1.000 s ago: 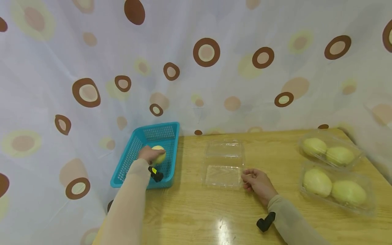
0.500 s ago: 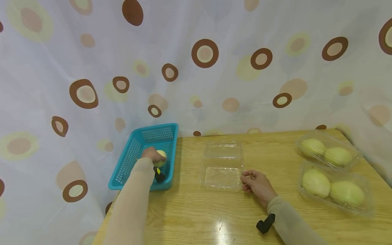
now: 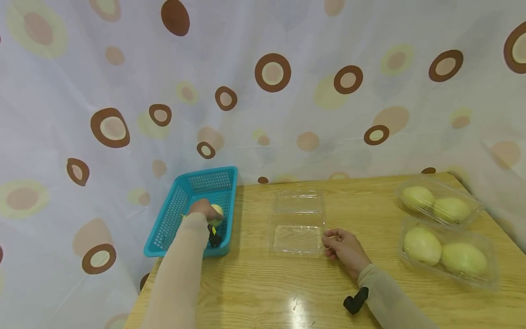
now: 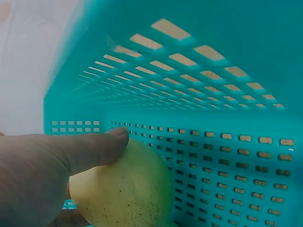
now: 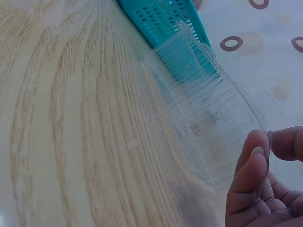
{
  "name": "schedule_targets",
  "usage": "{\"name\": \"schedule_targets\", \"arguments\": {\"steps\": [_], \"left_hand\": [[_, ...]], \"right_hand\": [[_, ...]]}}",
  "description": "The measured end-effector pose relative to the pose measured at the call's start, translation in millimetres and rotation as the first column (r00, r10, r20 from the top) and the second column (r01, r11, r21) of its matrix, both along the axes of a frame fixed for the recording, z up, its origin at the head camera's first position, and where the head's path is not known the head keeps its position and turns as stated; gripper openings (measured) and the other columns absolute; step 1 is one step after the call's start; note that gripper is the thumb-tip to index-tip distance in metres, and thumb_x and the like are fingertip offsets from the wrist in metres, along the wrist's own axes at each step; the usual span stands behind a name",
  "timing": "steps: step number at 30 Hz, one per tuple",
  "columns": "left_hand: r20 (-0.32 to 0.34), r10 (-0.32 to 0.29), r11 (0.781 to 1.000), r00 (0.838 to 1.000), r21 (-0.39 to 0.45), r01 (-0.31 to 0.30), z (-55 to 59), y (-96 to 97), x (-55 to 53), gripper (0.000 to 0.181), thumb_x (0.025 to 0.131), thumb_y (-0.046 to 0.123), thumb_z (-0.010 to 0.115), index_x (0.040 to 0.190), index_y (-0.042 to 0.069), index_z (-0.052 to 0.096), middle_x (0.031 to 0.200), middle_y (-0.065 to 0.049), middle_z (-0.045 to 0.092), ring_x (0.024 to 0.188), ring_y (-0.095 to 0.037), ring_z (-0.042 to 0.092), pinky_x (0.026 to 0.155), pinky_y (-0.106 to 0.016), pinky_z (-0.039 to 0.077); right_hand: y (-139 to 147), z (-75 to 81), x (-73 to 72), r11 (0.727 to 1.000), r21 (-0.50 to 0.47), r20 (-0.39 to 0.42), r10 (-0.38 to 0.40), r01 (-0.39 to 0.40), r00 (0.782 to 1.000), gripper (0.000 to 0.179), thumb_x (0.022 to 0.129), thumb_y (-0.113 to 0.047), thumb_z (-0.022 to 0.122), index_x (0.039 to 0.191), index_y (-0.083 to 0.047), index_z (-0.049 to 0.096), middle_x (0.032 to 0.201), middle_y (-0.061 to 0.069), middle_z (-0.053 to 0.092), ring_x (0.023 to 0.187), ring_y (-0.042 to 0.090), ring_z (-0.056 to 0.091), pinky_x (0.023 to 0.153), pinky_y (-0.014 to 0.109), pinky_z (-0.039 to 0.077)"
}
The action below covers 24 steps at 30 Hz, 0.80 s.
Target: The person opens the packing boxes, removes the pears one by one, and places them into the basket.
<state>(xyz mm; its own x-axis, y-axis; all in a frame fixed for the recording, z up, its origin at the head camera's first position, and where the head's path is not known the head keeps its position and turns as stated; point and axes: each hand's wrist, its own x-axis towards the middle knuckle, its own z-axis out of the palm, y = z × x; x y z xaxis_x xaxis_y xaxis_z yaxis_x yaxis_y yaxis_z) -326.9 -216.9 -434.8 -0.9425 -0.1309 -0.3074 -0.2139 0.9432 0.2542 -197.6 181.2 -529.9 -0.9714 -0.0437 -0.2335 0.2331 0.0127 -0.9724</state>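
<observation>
My left hand [image 3: 201,208] reaches into the blue plastic basket [image 3: 233,196] and holds a pale yellow-green fruit [image 3: 218,211]. In the left wrist view the thumb lies across the top of this fruit [image 4: 130,189], whose skin has small dark specks; the other fingers are mostly hidden behind it. My right hand [image 3: 346,249] pinches the right edge of a clear plastic clamshell box [image 3: 297,225], which lies opened out on the table. Thumb and fingertips meet on the box's rim [image 5: 236,92] in the right wrist view.
On the right of the wooden table [image 3: 263,283] are two clear boxes, a far one [image 3: 433,214] and a nearer one [image 3: 444,272], each holding two similar fruits. A white curtain [image 3: 246,114] with brown ring patterns hangs behind and to the left.
My left hand has turned over the fruit and shifted slightly within the basket, now covering more of it. The right hand stays at the clamshell box's edge. The head view has shifted slightly.
</observation>
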Motion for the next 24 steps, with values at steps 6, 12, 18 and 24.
{"name": "schedule_targets", "arguments": {"steps": [6,12,18,24], "left_hand": [[0.01,-0.009,1.0,1.0,-0.029,0.009,-1.5,2.9,-2.8,0.071,0.079,0.042,0.077,0.129,-0.004,0.055,0.13,-0.026,0.053,0.117,-0.046,0.05,0.092,-0.062,0.042],[0.015,-0.044,0.998,0.999,-0.047,0.045,-9.0,2.1,-7.2,0.067,0.076,0.043,0.08,0.122,-0.001,0.061,0.122,-0.02,0.059,0.104,-0.038,0.058,0.078,-0.051,0.052],[0.011,-0.083,0.996,0.996,-0.034,0.084,-10.8,4.1,-8.5,0.062,0.077,0.036,0.081,0.122,-0.001,0.06,0.115,-0.017,0.062,0.099,-0.034,0.059,0.076,-0.047,0.053],[0.022,-0.124,0.992,0.992,-0.011,0.124,-5.9,7.0,-5.1,0.064,0.082,0.031,0.077,0.132,-0.002,0.054,0.124,-0.02,0.058,0.11,-0.037,0.056,0.084,-0.047,0.051]], "right_hand": [[2,-2.1,0.9,1.0,0.0,0.001,-0.006,0.006,1.0,0.038,0.096,-0.015,0.06,0.124,0.008,0.047,0.094,0.014,0.061,0.069,0.016,0.061,0.06,0.028,0.052],[2,-2.7,2.0,1.0,0.0,-0.004,-0.003,0.003,1.0,0.039,0.097,-0.016,0.06,0.125,0.008,0.047,0.094,0.014,0.061,0.07,0.017,0.061,0.06,0.028,0.052],[2,-2.9,1.7,1.0,-0.008,0.002,-0.004,0.004,1.0,0.04,0.097,-0.016,0.059,0.126,0.008,0.046,0.094,0.013,0.061,0.069,0.016,0.061,0.059,0.028,0.052],[3,-1.6,1.5,1.0,-0.01,0.012,-0.016,0.016,1.0,0.037,0.096,-0.014,0.06,0.124,0.007,0.048,0.094,0.015,0.061,0.069,0.016,0.061,0.06,0.027,0.052]]}}
